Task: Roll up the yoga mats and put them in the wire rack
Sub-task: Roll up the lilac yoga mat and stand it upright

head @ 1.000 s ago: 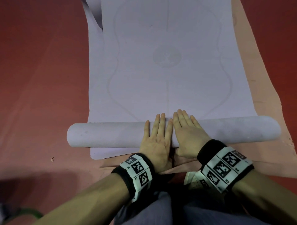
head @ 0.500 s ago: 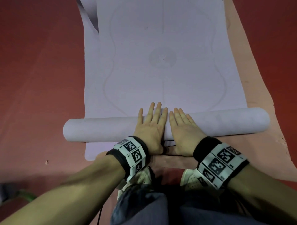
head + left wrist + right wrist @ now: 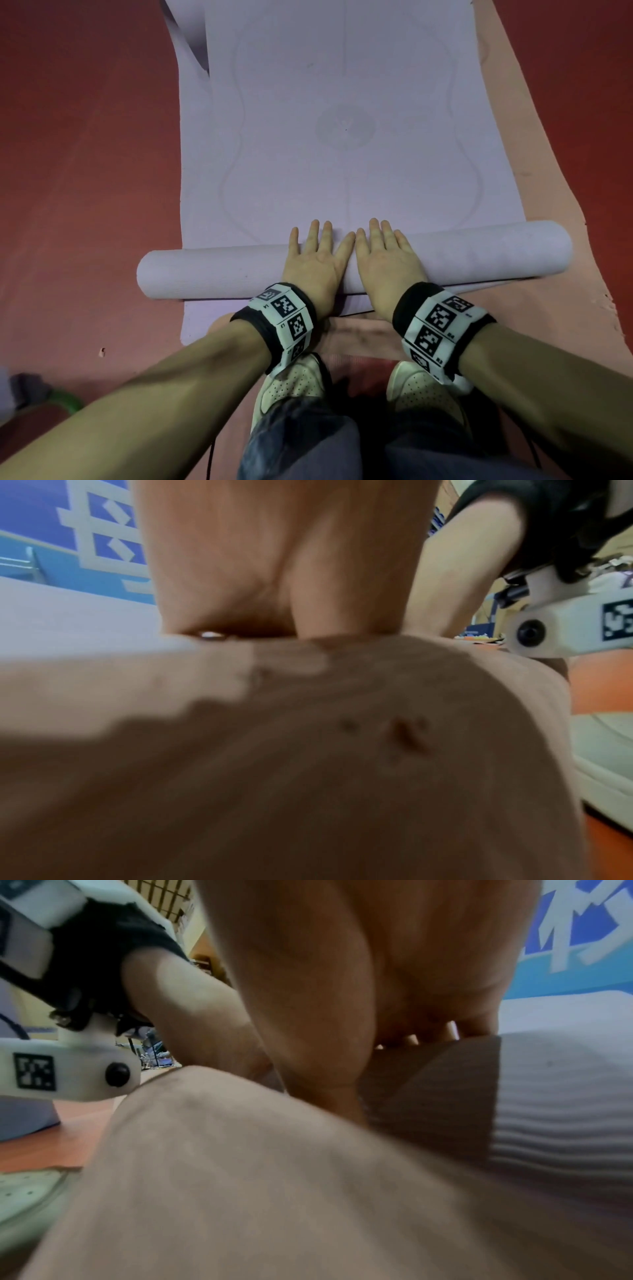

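Note:
A lilac yoga mat (image 3: pixel 342 144) lies unrolled away from me on the red floor, its near end wound into a roll (image 3: pixel 212 270) that runs left to right. My left hand (image 3: pixel 313 260) and right hand (image 3: pixel 383 257) press flat on the middle of the roll, side by side, fingers straight and pointing away. A second lilac mat (image 3: pixel 191 99) lies under it and shows at the left and near edges. A pink mat (image 3: pixel 548 205) lies beneath and sticks out on the right and near side. In the wrist views each palm (image 3: pixel 274 561) (image 3: pixel 377 961) rests on the roll (image 3: pixel 565 1096).
Red floor (image 3: pixel 85 171) surrounds the mats. My white shoes (image 3: pixel 291 387) stand on the pink mat's near end just behind my wrists. A green and grey object (image 3: pixel 44 397) sits at the lower left. No wire rack is in view.
Both hands have pushed the roll away from me, so it has grown slightly thicker and the flat stretch of the mat is shorter. My fingers now reach over the roll's far side.

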A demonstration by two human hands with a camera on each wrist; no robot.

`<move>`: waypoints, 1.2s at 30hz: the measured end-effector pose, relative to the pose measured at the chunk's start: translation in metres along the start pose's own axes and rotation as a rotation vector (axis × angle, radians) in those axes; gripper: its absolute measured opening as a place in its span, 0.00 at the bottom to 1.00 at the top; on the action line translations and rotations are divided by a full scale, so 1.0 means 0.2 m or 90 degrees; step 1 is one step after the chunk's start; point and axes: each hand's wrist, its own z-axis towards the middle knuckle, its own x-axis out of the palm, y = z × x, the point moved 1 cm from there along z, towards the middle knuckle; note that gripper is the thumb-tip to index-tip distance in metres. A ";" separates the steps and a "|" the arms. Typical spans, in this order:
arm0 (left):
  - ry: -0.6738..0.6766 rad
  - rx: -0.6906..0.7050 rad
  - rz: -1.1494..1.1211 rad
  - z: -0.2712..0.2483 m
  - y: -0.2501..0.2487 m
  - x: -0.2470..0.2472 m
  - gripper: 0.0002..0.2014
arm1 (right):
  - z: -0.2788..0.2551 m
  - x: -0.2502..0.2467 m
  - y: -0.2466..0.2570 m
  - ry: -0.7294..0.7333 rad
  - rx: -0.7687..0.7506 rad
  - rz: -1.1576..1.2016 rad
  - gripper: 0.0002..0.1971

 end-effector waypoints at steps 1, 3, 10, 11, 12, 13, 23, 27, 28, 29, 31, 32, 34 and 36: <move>-0.010 0.000 0.007 0.00 0.00 0.00 0.57 | 0.00 -0.01 0.00 0.006 0.002 -0.014 0.50; -0.021 0.003 0.028 -0.01 -0.01 0.00 0.56 | -0.01 -0.02 0.01 0.012 -0.002 -0.034 0.49; -0.041 0.042 0.039 -0.11 -0.02 0.00 0.47 | -0.10 0.02 0.00 -0.049 -0.045 -0.035 0.40; -0.037 0.047 0.038 -0.14 -0.03 0.00 0.47 | -0.12 0.05 0.00 -0.054 -0.042 -0.024 0.37; -0.025 0.053 0.039 -0.18 -0.04 0.00 0.46 | -0.13 0.08 0.02 -0.065 -0.039 -0.031 0.32; -0.014 0.063 0.038 -0.22 -0.07 0.00 0.44 | -0.14 0.10 0.04 -0.100 -0.022 -0.025 0.24; 0.038 0.050 -0.051 -0.32 -0.15 0.07 0.49 | -0.20 0.20 0.08 -0.097 -0.010 0.044 0.30; 0.030 0.048 -0.053 -0.29 -0.13 0.05 0.53 | -0.17 0.20 0.01 0.065 -0.086 0.067 0.43; 0.027 0.044 -0.044 -0.30 -0.13 0.05 0.53 | -0.18 0.19 0.00 0.081 -0.093 0.062 0.52; 0.022 0.044 -0.041 -0.31 -0.14 0.05 0.52 | -0.17 0.20 0.00 0.078 -0.102 0.062 0.56; -0.007 0.040 -0.050 -0.33 -0.17 0.09 0.50 | -0.18 0.19 0.00 0.084 -0.108 0.062 0.55; -0.017 0.029 -0.042 -0.35 -0.18 0.10 0.50 | -0.18 0.17 0.00 0.091 -0.110 0.051 0.55; -0.003 0.012 -0.061 -0.38 -0.20 0.13 0.52 | -0.17 0.14 -0.01 0.113 -0.111 0.045 0.54; -0.016 0.017 -0.057 -0.39 -0.21 0.11 0.50 | -0.14 0.12 -0.01 0.155 -0.117 0.056 0.54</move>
